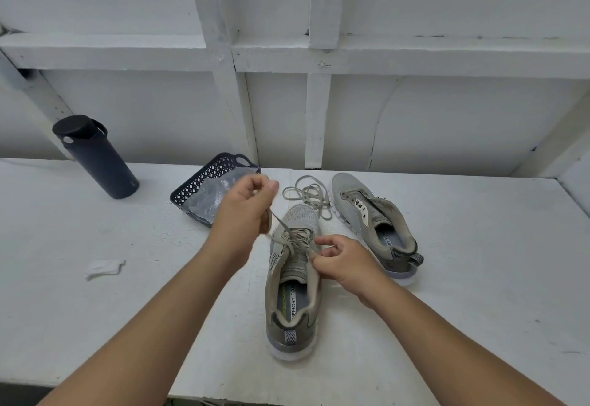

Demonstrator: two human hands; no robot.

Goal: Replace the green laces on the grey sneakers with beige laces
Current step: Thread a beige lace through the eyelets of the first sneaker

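Head view shows the near sneaker [295, 281] on the white table [127, 278], heel toward the person, with a lace [289, 233] partly threaded through its eyelets. Whether that lace is the green or the beige one I cannot tell; its tone reads as dull grey-beige. The step in hand looks like drawing a lace end through an upper eyelet. To do it well, the pull should run straight along the line of the eyelet, with the other end held so the crossings lower down stay even and flat instead of twisting; both ends should finish about the same length.

The left hand [247, 201] is raised above and left of the shoe, fingers and thumb closed in a pinch on the lace end, which runs taut down to the eyelets. The right hand [340, 257] sits at the shoe's right side near the tongue, fingers curled, pinching the lace by the eyelet row.

The far sneaker [373, 217] stands to the right with no lace, well apart from both hands. A loose lace [308, 196] lies coiled between the two shoes' toes. A dark basket [207, 182] and a bottle [95, 156] sit further left.
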